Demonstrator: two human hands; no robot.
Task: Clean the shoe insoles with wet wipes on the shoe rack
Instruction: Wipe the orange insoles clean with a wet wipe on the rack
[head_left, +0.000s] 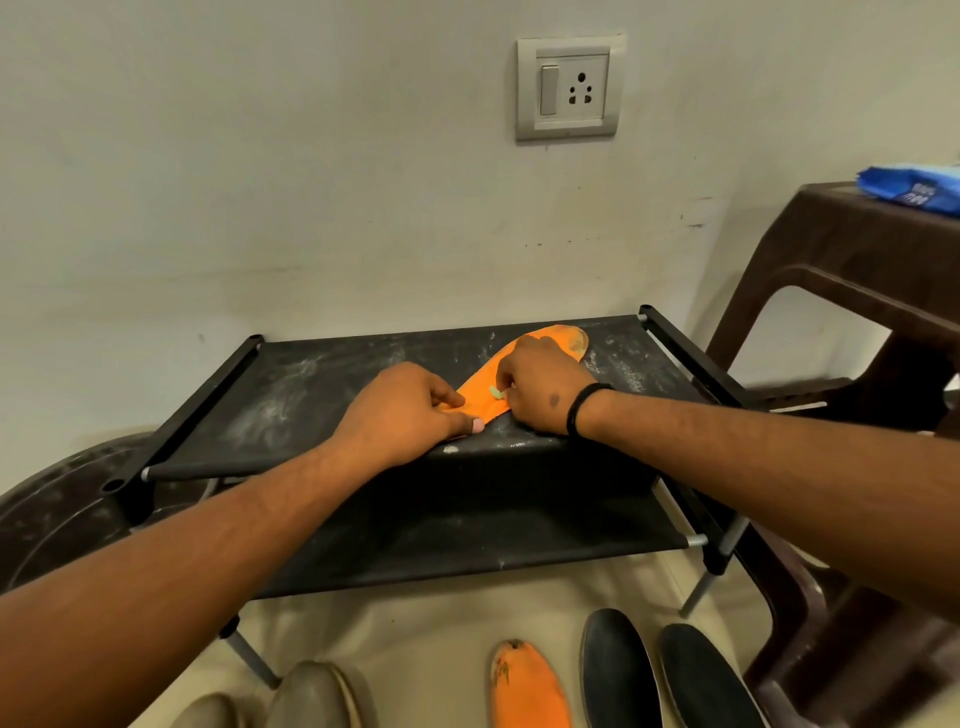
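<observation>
One orange insole (480, 392) lies on the shoe rack (311, 395) top. The left hand (402, 410) pins its heel with curled fingers; the right hand (540, 387) presses on it, any wipe hidden. Four insoles (618, 675) below the rack apparently wait.

Soft, warm, rather dim indoor light leaves the wall (260, 182) evenly lit without glare. Wide-angle bending shows toward three and nine o'clock; forearms near six o'clock look slightly soft.
</observation>
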